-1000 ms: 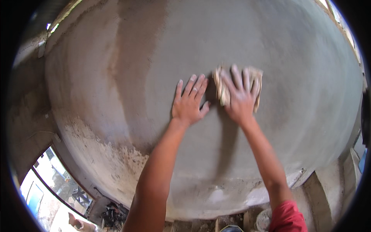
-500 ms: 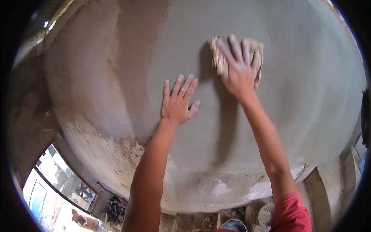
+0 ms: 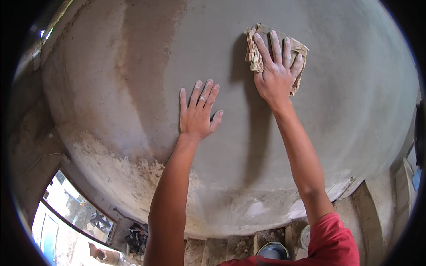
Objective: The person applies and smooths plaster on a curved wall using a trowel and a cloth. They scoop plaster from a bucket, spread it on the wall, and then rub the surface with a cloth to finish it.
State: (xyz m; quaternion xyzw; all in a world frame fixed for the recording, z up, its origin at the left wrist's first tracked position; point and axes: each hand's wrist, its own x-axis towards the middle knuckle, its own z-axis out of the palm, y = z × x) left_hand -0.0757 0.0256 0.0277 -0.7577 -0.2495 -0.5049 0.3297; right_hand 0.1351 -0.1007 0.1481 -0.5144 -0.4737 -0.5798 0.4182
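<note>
A broad plastered wall [image 3: 213, 48], grey and smooth in the middle, stands before me. High on its right side my right hand [image 3: 277, 77] presses a folded, crumpled tan sheet [image 3: 301, 48] flat to the surface, fingers spread over it. The sheet looks like paper, with creased edges sticking out on both sides of the hand. To its left and lower, my left hand [image 3: 199, 111] lies palm-down against the wall, open and holding nothing. Grey dust coats the fingertips of both hands.
The wall's lower band [image 3: 115, 164] is rough and patchy. Steps [image 3: 372, 208] rise at the lower right. A bucket [image 3: 274, 251] sits at the bottom, beside a pale round container [image 3: 305, 237]. A bright framed opening [image 3: 73, 213] and a dark pile [image 3: 136, 237] are at lower left.
My right hand and the tan sheet appear slightly higher, and the hand's blur is gone. My left hand shows a little up and left, though the whole view has also shifted.
</note>
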